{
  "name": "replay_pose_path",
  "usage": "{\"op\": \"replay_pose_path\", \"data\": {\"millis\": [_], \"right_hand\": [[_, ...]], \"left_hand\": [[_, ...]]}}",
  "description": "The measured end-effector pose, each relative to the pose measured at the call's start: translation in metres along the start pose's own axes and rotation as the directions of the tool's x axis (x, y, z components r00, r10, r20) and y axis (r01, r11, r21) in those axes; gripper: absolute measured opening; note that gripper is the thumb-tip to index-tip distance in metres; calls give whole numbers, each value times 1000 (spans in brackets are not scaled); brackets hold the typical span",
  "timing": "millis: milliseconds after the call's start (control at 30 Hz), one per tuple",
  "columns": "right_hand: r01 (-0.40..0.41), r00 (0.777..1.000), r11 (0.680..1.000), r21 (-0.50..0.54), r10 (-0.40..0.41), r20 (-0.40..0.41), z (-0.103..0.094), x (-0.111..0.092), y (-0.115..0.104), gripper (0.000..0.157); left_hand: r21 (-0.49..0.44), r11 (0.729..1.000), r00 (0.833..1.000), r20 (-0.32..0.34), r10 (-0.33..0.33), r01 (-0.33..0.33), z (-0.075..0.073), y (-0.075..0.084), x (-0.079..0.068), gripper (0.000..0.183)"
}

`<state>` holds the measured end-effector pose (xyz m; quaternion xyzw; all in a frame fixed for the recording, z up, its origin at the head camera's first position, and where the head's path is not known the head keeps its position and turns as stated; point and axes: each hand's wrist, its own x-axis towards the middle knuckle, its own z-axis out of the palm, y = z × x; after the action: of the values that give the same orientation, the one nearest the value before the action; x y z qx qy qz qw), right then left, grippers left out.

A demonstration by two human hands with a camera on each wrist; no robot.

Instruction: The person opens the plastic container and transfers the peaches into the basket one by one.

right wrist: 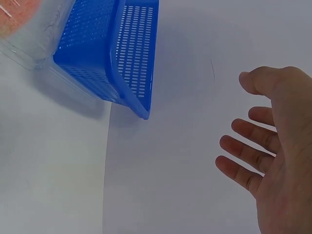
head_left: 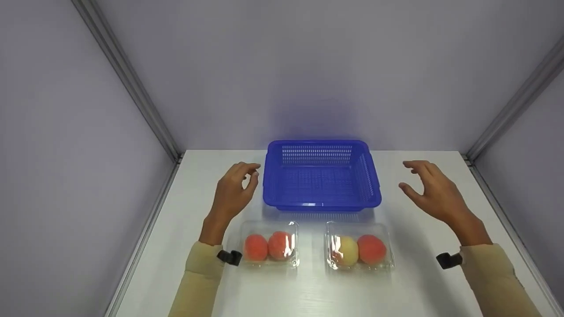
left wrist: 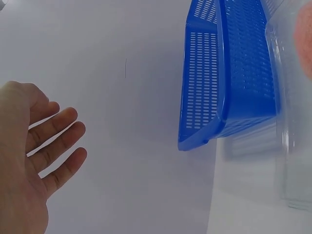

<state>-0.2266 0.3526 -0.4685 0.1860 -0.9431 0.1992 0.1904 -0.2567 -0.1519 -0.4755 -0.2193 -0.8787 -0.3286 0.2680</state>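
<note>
A blue plastic basket (head_left: 321,206) with slotted walls stands at the back of the white table. My left hand (head_left: 233,191) hovers at the basket's left side, fingers loosely bent and holding nothing. On the opposite side my right hand (head_left: 434,191) is held apart from the basket, thumb and fingers spread with nothing between them. In front of the basket are two clear plastic boxes. The left box (head_left: 269,226) contains two red peaches (head_left: 256,247); in the right box (head_left: 381,229) are a yellowish peach (head_left: 348,251) and a red peach (head_left: 372,249).
Grey-white panels form a back wall (head_left: 317,66) and side walls around the white table (head_left: 308,295). Metal strips (head_left: 132,81) run along the wall corners. The basket's back rim is close to the back wall.
</note>
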Motion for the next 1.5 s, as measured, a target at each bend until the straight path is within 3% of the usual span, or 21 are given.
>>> {"op": "replay_pose_path", "data": {"millis": [600,1133,1500], "right_hand": [[-3,998,999,34,5,-63,14,-20,-8,54],[-26,998,994,102,32,-58,29,-30,-15,49],[-75,997,991,109,78,-29,39,-45,-20,48]], "left_hand": [[-114,993,1000,9,-27,28,29,13,-27,19],[-168,977,991,38,-129,134,56,30,-49,17],[-212,967,988,79,-130,144,73,42,-62,17]]}}
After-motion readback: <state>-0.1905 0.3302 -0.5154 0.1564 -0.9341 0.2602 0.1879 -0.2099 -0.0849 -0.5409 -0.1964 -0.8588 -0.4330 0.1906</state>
